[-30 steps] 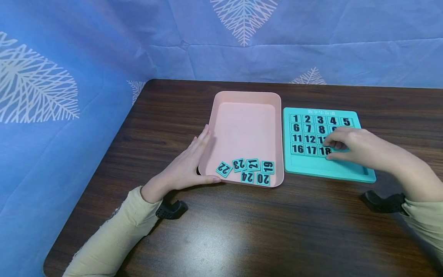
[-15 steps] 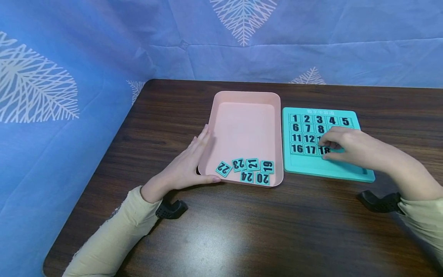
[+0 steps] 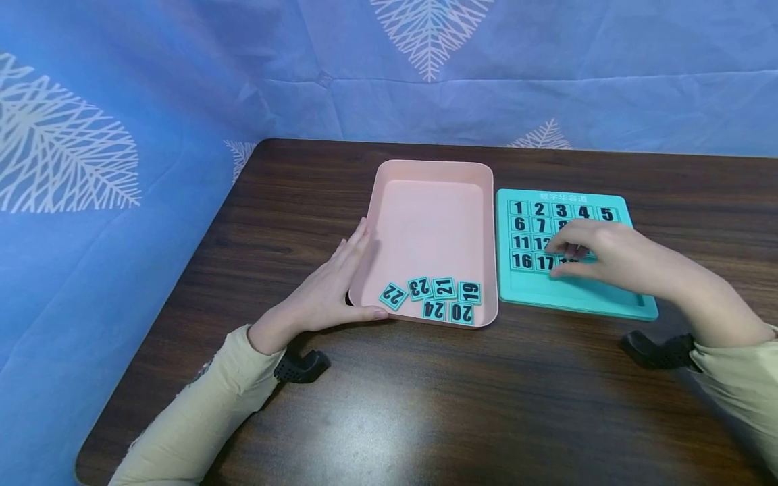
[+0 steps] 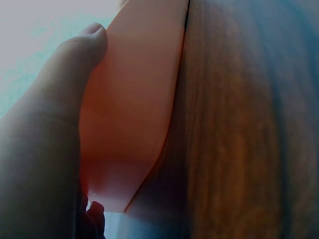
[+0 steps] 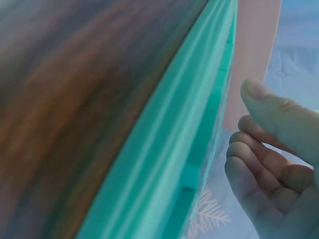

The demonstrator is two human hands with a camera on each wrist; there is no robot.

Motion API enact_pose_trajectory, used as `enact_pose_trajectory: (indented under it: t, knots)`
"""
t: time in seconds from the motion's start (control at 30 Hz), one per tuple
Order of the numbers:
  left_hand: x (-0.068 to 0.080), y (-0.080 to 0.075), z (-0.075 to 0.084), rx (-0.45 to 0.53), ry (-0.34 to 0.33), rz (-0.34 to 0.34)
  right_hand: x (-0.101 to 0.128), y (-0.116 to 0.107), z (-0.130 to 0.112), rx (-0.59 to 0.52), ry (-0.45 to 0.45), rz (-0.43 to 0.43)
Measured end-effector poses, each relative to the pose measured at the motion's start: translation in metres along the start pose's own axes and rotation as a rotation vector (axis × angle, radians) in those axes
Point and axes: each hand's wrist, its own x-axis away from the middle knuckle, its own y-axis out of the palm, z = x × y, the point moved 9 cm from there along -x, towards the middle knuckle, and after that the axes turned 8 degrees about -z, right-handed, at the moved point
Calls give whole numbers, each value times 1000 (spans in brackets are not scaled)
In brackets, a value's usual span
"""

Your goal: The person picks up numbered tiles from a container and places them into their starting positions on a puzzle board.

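A pink tray (image 3: 425,229) stands in the middle of the head view, with several loose numbered tiles (image 3: 444,288) near its front edge. My left hand (image 3: 325,290) rests on the tray's front left corner, fingers spread along the left side and thumb on the front rim. To the tray's right lies a turquoise number board (image 3: 565,289) with rows of numbered tiles set in it. Over the board's tiles is my right hand (image 3: 626,260), its fingers loosely bent and thumb apart from them. The right wrist view shows nothing between thumb and fingers (image 5: 249,172). The hand hides part of the board.
Both things stand on a dark wooden table (image 3: 456,405). A blue cloth (image 3: 304,81) with white leaf patterns hangs behind the table and along its left side. The board's left edge lies close beside the tray.
My right hand has moved a little left across the board, from around the 18 tile toward the 17 tile. My left hand, the tray and its loose tiles look unchanged.
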Motion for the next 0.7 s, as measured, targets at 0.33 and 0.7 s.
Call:
enact_pose_trajectory:
  t: [0.33,0.7]
  knots:
    - [-1,0,0,-2,2,0,-16,-20,-26,-5,-100,92]
    - [-1,0,0,7,9,5,-33,-23,-46,-11,-130,79]
